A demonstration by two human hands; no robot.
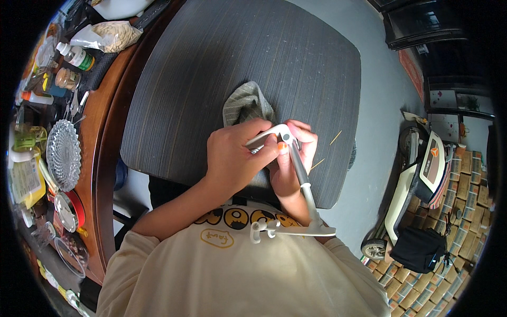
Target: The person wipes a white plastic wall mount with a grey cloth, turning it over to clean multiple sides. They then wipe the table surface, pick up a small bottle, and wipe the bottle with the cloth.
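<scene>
A white and grey folding stand (298, 162) with a hinged joint and a telescoping arm is held above the near part of a dark wood-grain table (190, 91). My left hand (237, 148) grips its upper section, thumb near the round hinge. On the other side of the hinge, my right hand (295, 154) pinches the joint, its thumb at the front. The arm slopes down toward my chest, ending in a white crosspiece with hooked prongs. Just beyond my hands lies a crumpled grey striped cloth (247, 101). Two thin wooden sticks (336, 137) rest to the right.
On the left, a brown wooden surface (89, 158) carries a scalloped glass dish (63, 154), a white-capped bottle (77, 56), a lidded jar (67, 78) and a bag of peanuts (111, 35). A scooter (416, 178) and many stacked cardboard boxes (463, 194) stand on the right.
</scene>
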